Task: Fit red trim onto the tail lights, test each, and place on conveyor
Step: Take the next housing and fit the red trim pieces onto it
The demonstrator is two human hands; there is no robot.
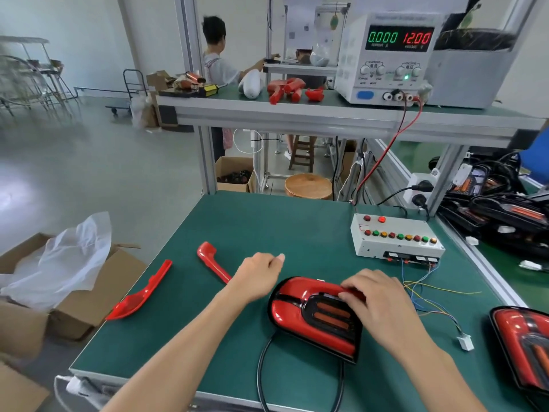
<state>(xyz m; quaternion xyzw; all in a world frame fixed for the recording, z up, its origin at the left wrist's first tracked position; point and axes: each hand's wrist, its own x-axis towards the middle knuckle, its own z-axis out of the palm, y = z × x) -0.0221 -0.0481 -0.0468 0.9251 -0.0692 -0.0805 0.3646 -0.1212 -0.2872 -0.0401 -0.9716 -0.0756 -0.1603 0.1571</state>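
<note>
A tail light (309, 316) with red trim and a black centre lies on the green table (237, 221), its black cable looping toward the front edge. My right hand (374, 298) presses on the upper right edge of the tail light, fingers on the red trim. Just left of the light, my left hand (260, 275) hovers over the table loosely closed, holding nothing. Two loose red trim pieces lie to the left: one (212, 260) behind my left wrist, one (139, 295) near the table's left edge. A second tail light (525, 343) sits at the right edge.
A white test box (395, 233) with coloured buttons and loose wires stands at the back right. A power supply (389, 58) reading 12.00 sits on the upper shelf beside more red trims (288, 87). Several tail lights pile on the right conveyor (502, 215). Cardboard boxes (74, 292) stand left. A person works behind.
</note>
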